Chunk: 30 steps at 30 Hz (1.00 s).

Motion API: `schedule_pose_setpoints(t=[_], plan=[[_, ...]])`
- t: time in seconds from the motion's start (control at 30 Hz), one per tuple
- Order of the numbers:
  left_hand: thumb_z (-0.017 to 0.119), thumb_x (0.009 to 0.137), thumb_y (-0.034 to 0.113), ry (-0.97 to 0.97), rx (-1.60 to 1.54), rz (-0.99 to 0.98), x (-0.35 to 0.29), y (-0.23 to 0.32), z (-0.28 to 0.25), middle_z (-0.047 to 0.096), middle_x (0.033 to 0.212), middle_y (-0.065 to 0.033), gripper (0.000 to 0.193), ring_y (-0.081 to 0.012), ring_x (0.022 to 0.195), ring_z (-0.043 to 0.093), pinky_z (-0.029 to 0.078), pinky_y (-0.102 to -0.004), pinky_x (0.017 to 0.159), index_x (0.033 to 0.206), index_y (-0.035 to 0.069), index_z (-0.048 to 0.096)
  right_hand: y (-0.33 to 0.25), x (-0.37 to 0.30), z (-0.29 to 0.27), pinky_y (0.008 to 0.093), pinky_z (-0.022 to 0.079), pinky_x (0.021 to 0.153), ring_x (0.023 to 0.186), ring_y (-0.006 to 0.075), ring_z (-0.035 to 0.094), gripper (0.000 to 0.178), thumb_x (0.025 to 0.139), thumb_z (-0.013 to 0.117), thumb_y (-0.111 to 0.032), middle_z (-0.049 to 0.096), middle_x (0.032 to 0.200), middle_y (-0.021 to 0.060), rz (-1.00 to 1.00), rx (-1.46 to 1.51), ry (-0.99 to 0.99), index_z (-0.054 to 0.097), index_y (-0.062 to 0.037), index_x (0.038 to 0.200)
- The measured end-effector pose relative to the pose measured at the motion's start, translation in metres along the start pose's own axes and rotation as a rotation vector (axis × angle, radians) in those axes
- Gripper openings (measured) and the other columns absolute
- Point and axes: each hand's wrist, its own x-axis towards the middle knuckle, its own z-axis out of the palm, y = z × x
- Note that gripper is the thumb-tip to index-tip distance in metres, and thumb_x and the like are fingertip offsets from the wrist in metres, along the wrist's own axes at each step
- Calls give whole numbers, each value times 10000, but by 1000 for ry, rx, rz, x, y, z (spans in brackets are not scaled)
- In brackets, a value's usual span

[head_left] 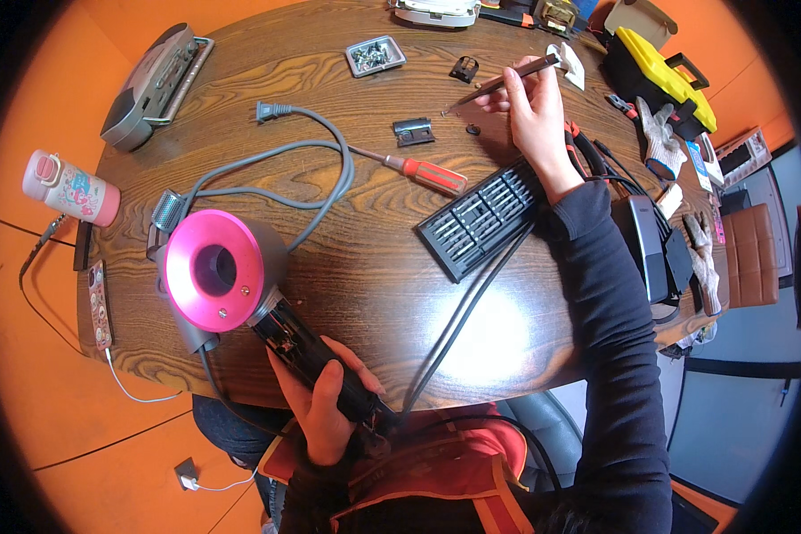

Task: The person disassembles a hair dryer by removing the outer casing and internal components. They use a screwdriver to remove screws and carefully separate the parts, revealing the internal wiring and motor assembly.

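Presently, the left hand (325, 405) is wrapped tight around the dark handle of a hair dryer (240, 285), at about seven o'clock on the round wooden worktop (374, 276); the handle appears stripped of its outer cover, with inner parts showing near the head. The pink and grey ring head is laid toward nine o'clock, and its grey cord (329, 169) is looped up to a plug near eleven o'clock. The right hand (534, 116) is stretched out toward one o'clock, its grip pinched on a pair of tweezers (498, 80) whose tips are lowered toward a small dark part (473, 129) on the wood. Just beside that, at twelve o'clock, a grey metal plate (414, 132) is seen, with a red-handled screwdriver (414, 167) below it and an open black bit set (481, 218) under the right wrist. A small tray of screws (375, 55) is placed farther up.

The step in hand is judged to be the picking up of a small loose part during disassembly. A fine, steady pinch is called for next, while the dryer is kept from rolling.
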Motion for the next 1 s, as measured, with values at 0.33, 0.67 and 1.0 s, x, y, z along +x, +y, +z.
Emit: schedule_pose_setpoints(t=[0.33,0.67,1.0], plan=[[517,808,90,-3,-26,-5,-1,1,1,516,779,-146,563,-198,552,551,490,-317,494,1260,69,180,2,0,2,275,527,591,713,220,638,181,927,433,-98,563,845,131,2,44,-29,335,-31,1064],[513,810,94,2,9,1,0,1,2,518,774,-146,548,-195,541,548,488,-310,488,1253,61,194,5,-1,2,274,529,618,747,228,640,174,933,417,-102,559,876,135,36,47,-73,335,-47,1076],[516,809,95,5,14,-6,0,2,2,523,766,-149,536,-194,544,550,487,-308,492,1242,60,202,2,0,3,251,525,558,689,198,642,154,919,445,-95,554,832,124,-17,146,-51,339,-19,1002]])
